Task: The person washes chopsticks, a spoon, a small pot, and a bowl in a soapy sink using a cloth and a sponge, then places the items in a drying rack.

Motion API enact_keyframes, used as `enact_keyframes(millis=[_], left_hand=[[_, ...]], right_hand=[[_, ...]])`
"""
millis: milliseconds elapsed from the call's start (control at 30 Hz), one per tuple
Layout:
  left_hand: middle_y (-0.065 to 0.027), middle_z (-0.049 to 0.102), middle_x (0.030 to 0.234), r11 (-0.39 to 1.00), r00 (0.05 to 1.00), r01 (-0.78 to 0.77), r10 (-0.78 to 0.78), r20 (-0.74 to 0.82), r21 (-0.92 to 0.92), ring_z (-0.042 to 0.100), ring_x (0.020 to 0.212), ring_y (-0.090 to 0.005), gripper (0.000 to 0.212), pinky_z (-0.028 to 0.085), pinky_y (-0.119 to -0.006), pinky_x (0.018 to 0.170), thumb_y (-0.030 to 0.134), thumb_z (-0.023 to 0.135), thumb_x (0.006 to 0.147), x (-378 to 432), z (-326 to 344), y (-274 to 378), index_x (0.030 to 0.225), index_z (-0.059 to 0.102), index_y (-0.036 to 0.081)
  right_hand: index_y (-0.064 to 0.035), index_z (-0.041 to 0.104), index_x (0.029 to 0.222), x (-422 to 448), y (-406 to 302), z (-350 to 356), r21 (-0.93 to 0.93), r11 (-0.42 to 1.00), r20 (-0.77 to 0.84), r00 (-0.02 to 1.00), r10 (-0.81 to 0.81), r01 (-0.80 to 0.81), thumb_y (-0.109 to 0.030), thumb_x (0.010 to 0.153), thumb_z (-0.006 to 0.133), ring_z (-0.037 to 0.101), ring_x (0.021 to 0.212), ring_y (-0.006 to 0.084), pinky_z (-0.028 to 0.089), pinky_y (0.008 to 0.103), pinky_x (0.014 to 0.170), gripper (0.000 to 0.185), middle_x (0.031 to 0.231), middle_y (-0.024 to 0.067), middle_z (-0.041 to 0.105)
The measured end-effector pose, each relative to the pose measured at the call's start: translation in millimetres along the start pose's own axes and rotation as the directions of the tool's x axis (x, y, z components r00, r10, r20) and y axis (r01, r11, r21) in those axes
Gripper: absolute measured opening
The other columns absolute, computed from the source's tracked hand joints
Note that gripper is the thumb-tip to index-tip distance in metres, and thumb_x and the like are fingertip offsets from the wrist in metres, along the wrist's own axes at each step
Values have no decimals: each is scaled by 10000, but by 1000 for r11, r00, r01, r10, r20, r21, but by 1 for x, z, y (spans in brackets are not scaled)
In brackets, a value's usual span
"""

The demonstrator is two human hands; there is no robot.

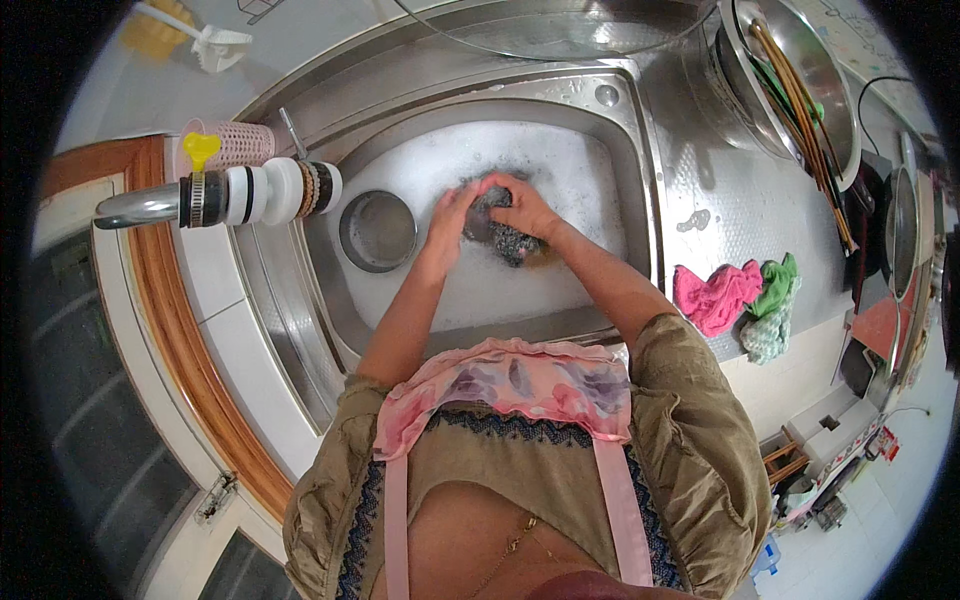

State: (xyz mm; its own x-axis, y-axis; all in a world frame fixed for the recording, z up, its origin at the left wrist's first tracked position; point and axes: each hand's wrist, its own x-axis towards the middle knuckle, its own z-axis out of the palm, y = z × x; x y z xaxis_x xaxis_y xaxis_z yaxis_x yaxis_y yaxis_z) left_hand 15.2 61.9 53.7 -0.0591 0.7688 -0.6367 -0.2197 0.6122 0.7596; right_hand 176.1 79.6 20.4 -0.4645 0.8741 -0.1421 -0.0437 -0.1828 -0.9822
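Observation:
Both of my hands are over the foamy water (420,300) in a stainless steel sink (652,225). With its fingers bent, my right hand (529,208) grips a dark, wet scouring pad (493,198). My left hand (450,221) lies against the left side of the same dark bundle, fingers extended and close to the right fingertips. Just below my right hand, a dark mesh-like piece (516,244) shows in the suds; whether it joins the pad I cannot tell. A round metal container (377,231) stands in the sink, left of my left hand.
The faucet (142,208) reaches in from the left beside a pink perforated basket (247,144). Pink cloth (716,296) and green cloth (776,289) lie on the drainboard at right. Metal bowls (847,112) with wooden chopsticks (802,112) stand at the upper right.

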Motion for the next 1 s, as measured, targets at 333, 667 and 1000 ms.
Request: enact_keyframes(millis=[333,667,1000], left_hand=[[-36,614,887,996,996,87,-87,-6,-7,561,743,-118,241,470,-269,633,232,599,863,24,-9,-14,988,598,26],[-36,599,744,965,993,-108,118,-30,237,550,593,-119,150,476,-259,519,125,585,845,29,-3,-25,848,626,-19],[-126,626,724,998,944,-40,22,-329,-49,611,597,-219,112,490,-308,523,73,501,865,50,-25,-44,839,550,-24]], right_hand=[[-85,518,1037,-25,4,-1,-114,993,89,996,-15,25,21,653,626,471,965,147,389,267,848,413,1030,46,514],[-233,193,1437,-19,-13,0,-305,951,-33,998,44,-52,-31,649,662,497,1059,326,398,331,920,939,1237,154,456],[-243,156,1442,-40,-6,-5,-480,864,135,961,243,-151,-59,647,673,421,1228,322,352,340,1010,966,1356,177,411]])
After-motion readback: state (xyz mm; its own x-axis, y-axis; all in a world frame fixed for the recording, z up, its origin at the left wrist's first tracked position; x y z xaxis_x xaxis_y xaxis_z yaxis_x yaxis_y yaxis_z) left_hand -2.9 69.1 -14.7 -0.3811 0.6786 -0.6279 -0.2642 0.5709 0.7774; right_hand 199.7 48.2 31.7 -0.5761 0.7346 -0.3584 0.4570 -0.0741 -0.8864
